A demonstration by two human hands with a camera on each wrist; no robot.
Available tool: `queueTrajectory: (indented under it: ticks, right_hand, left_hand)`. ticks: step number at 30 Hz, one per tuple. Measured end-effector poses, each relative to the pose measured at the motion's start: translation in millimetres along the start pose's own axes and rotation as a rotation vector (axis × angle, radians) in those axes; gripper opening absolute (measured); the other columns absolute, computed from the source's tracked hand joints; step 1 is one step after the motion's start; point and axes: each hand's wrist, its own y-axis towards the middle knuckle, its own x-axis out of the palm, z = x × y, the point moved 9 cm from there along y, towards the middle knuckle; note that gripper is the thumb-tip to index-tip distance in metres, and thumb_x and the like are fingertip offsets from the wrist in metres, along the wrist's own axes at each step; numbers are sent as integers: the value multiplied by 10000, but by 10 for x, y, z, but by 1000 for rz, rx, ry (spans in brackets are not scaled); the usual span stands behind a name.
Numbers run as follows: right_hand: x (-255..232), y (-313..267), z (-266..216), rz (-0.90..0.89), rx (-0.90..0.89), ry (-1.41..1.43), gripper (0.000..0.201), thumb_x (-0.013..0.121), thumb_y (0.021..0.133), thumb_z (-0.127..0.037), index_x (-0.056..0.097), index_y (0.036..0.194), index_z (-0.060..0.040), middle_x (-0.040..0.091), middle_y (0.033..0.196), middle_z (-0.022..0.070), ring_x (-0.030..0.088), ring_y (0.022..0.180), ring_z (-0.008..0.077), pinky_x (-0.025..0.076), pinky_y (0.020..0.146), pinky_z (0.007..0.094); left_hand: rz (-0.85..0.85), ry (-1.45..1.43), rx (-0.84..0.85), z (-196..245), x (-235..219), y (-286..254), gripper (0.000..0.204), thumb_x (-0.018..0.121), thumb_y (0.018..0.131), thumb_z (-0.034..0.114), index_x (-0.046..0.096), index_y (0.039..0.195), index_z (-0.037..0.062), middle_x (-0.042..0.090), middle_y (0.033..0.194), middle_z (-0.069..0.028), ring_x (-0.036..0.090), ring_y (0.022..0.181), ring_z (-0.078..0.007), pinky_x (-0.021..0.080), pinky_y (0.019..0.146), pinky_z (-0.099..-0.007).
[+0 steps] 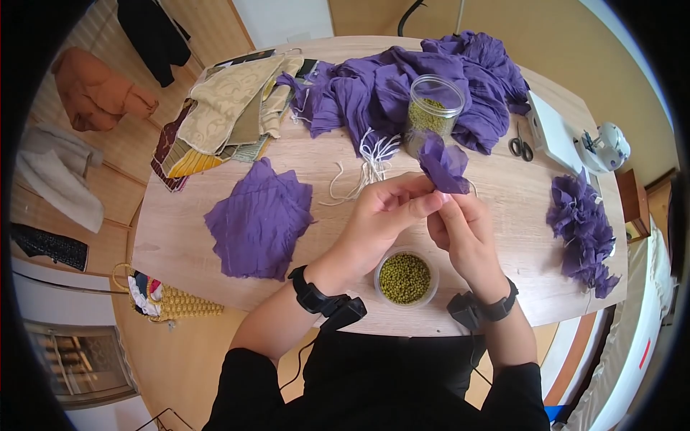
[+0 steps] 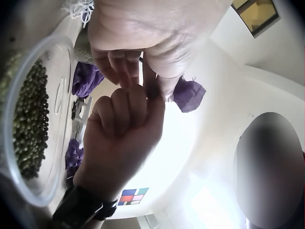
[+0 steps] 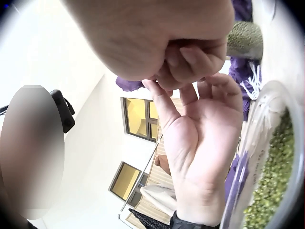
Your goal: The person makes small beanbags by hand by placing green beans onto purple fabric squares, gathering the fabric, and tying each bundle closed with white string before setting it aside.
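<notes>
Above the table, my left hand [image 1: 388, 212] and right hand [image 1: 466, 233] meet at the fingertips. Between thumb and fingers, both pinch the gathered lower end of a small purple cloth bundle [image 1: 442, 164], whose loose edges flare upward. What lies inside the bundle is hidden. The same purple cloth [image 2: 189, 95] pokes out past the left thumb in the left wrist view. In the right wrist view, the right hand's curled fingers [image 3: 188, 62] meet the left fingertips. Below the hands sits a round clear tub [image 1: 433, 291] of small green beans [image 1: 405, 279].
Behind the hands stand a clear jar [image 1: 451, 115] of green beans and white strings [image 1: 374, 159]. Flat purple cloth pieces [image 1: 259, 219] lie left, ruffled purple bundles [image 1: 583, 233] right. Crumpled purple fabric [image 1: 359, 93], patterned swatches [image 1: 223, 108], scissors [image 1: 521, 147] and a sewing machine [image 1: 611, 147] are farther back.
</notes>
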Motion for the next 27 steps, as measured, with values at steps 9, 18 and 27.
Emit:
queueTrajectory:
  ticks: [9, 18, 27]
  right_hand:
    - [-134, -1, 76, -13, 54, 198, 199, 603, 1098, -104, 733, 1229, -31, 605, 760, -39, 422, 600, -10, 294, 511, 196]
    - [-206, 69, -166, 63, 5, 140, 119, 708, 1006, -25, 777, 1086, 32, 761, 902, 42, 672, 725, 78, 523, 657, 227]
    - [-282, 66, -35, 111, 133, 33, 151, 718, 1026, -108, 790, 1089, 9, 720, 774, 3, 544, 595, 21, 381, 532, 178]
  left_hand:
    - [-46, 134, 1, 98, 172, -30, 383, 548, 1146, 302, 597, 1398, 18, 595, 1174, 8, 518, 1054, -83, 430, 967, -270]
    - [-341, 231, -179, -42, 180, -65, 243, 495, 1153, 216, 603, 1175, 0, 583, 1043, -5, 544, 985, -88, 461, 933, -270]
    - [-321, -108, -388, -198, 155, -127, 230, 447, 1131, 219, 576, 1093, 33, 446, 866, 43, 404, 781, -51, 370, 702, -216]
